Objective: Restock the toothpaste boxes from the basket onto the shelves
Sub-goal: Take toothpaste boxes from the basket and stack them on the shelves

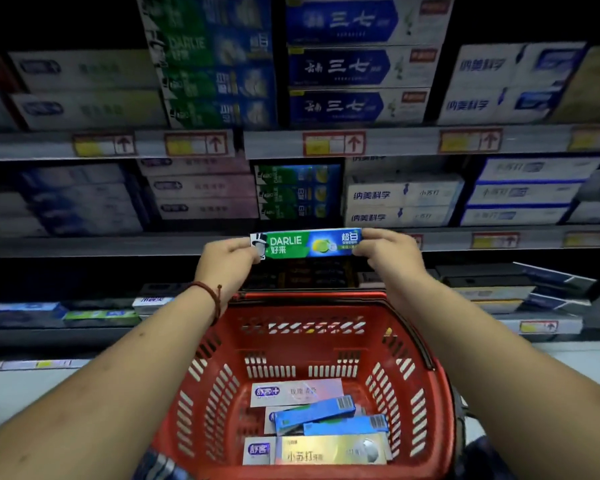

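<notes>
Red plastic basket (406, 358): slotted walls and a rounded rim, low in my view between the two forearms. I count five cartons lying flat on its floor.
Basket contents: one pale pink carton (297, 392); two blue cartons (314, 412) crossed over a white carton (269, 421) that is mostly covered; one gold foil carton (329, 451) nearest me.
Held carton: a green-and-blue Darlie carton (305, 243), long, rectangular, of glossy card. It is held level above the basket's far rim, across the middle shelf rail (118, 244).
Left grip (227, 259): thumb and fingers pinch the carton's left end. A dark red cord bracelet (211, 296) circles the wrist.
Right grip (387, 251): thumb and fingers pinch the carton's right end.
Shelf stock: cartons stacked flat, long faces outward. I count three matching Darlie cartons on the shelf (297, 194) directly behind the held one, and three navy cartons (354, 65) stacked on the tier above.
Price tags (333, 143): red-bordered, yellow, each with an arrow. I count four whole ones on the upper rail.
Sharpness: the shelf print is blurred, and I cannot read the small text.
</notes>
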Available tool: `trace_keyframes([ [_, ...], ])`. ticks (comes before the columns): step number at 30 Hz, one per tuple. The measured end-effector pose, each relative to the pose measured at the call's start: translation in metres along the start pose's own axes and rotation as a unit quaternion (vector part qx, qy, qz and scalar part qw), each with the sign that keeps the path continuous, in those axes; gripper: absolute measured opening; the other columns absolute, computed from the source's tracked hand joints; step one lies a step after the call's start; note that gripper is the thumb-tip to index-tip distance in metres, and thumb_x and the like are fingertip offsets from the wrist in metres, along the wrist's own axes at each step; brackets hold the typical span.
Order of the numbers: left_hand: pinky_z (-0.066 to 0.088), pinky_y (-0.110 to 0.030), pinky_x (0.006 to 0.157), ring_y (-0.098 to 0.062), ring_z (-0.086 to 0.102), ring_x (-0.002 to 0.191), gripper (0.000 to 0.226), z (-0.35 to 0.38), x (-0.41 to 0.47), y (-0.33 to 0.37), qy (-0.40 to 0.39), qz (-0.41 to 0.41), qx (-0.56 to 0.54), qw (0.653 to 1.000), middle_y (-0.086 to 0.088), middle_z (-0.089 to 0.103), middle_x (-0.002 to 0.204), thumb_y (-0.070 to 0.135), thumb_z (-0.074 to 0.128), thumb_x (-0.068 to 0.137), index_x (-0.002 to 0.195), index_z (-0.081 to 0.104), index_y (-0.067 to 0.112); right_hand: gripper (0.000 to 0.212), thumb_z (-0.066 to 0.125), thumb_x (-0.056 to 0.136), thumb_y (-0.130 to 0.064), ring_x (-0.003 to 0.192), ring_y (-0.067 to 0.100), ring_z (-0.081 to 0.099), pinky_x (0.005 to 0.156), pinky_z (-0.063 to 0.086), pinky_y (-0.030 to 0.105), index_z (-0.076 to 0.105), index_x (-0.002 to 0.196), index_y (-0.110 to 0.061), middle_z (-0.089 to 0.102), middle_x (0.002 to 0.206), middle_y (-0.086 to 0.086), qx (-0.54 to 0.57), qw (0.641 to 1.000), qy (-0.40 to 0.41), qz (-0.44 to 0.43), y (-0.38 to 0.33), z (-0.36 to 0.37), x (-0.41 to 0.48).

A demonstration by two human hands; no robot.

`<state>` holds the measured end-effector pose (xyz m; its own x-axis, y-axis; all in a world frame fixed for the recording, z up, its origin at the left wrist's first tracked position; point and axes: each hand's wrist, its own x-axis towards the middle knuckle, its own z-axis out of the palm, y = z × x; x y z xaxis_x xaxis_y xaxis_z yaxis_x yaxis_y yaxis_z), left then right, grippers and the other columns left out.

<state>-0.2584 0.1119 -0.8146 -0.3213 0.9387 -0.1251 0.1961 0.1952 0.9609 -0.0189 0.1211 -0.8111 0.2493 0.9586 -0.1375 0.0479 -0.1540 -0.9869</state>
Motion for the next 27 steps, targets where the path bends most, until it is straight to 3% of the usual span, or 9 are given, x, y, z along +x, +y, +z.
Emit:
trace_keyframes([
  [5, 0.052, -0.031, 0.091, -0.016, 0.068, 0.092, 0.026, -0.004, 0.012, 0.016, 0.018, 0.051, -0.021, 0.998, 0.004, 0.079, 0.093, 0.016, 0.065, 0.060, 0.069, 0.080, 0.035, 0.032, 0.072, 0.071, -0.004, 0.110, 0.024, 0.068, 0.100, 0.052, 0.038, 0.078, 0.100, -0.015, 0.076, 0.107, 0.009, 0.043, 0.999, -0.024, 0.000, -0.013, 0.007, 0.021],
  [9, 0.053, -0.033, 0.100, -0.017, 0.069, 0.101, 0.044, -0.004, 0.030, 0.013, 0.020, 0.046, -0.045, 0.998, 0.007, 0.077, 0.088, 0.000, 0.066, 0.077, 0.061, 0.077, 0.040, 0.032, 0.068, 0.081, -0.002, 0.112, 0.022, 0.066, 0.095, 0.053, 0.034, 0.076, 0.108, -0.019, 0.074, 0.109, 0.006, 0.036, 0.999, -0.016, -0.010, -0.010, 0.015, 0.035],
  [12, 0.053, -0.032, 0.097, -0.015, 0.070, 0.100, 0.037, -0.001, 0.038, 0.003, 0.013, 0.041, -0.043, 0.998, 0.008, 0.078, 0.091, 0.002, 0.065, 0.080, 0.075, 0.080, 0.035, 0.036, 0.066, 0.082, -0.002, 0.112, 0.019, 0.067, 0.097, 0.053, 0.035, 0.076, 0.112, -0.020, 0.076, 0.109, 0.002, 0.041, 0.999, -0.009, -0.021, 0.001, 0.021, 0.043],
  [15, 0.053, -0.032, 0.094, -0.012, 0.070, 0.099, 0.031, 0.007, 0.050, -0.008, 0.013, 0.043, -0.005, 0.999, 0.012, 0.078, 0.092, 0.010, 0.066, 0.076, 0.094, 0.081, 0.030, 0.037, 0.064, 0.081, 0.004, 0.112, 0.016, 0.067, 0.105, 0.050, 0.039, 0.076, 0.103, -0.025, 0.076, 0.109, -0.001, 0.042, 0.999, -0.010, -0.027, 0.014, 0.030, 0.052],
  [22, 0.050, -0.032, 0.102, -0.009, 0.064, 0.113, 0.060, 0.019, 0.077, -0.009, 0.001, 0.056, 0.005, 0.998, 0.010, 0.072, 0.116, 0.027, 0.061, 0.065, 0.125, 0.071, 0.027, 0.042, 0.066, 0.082, 0.005, 0.109, 0.009, 0.066, 0.106, 0.049, 0.039, 0.071, 0.097, -0.034, 0.075, 0.099, -0.015, 0.043, 0.998, 0.001, -0.035, 0.026, 0.039, 0.075],
  [25, 0.048, -0.006, 0.081, -0.012, 0.059, 0.119, 0.054, 0.026, 0.088, -0.014, -0.005, 0.066, -0.014, 0.998, 0.002, 0.061, 0.133, 0.014, 0.066, 0.084, 0.137, 0.061, 0.016, 0.049, 0.069, 0.082, 0.002, 0.117, 0.013, 0.061, 0.108, 0.048, 0.040, 0.067, 0.123, -0.026, 0.068, 0.119, -0.009, 0.033, 0.999, -0.012, -0.025, 0.032, 0.042, 0.085],
  [27, 0.043, 0.003, 0.067, -0.009, 0.056, 0.118, 0.052, 0.029, 0.095, -0.018, -0.004, 0.066, -0.022, 0.998, 0.002, 0.054, 0.138, 0.002, 0.062, 0.090, 0.141, 0.056, 0.010, 0.057, 0.069, 0.082, 0.001, 0.120, 0.017, 0.062, 0.105, 0.050, 0.039, 0.061, 0.136, -0.018, 0.066, 0.128, -0.003, 0.030, 0.999, -0.022, -0.019, 0.036, 0.043, 0.090],
])
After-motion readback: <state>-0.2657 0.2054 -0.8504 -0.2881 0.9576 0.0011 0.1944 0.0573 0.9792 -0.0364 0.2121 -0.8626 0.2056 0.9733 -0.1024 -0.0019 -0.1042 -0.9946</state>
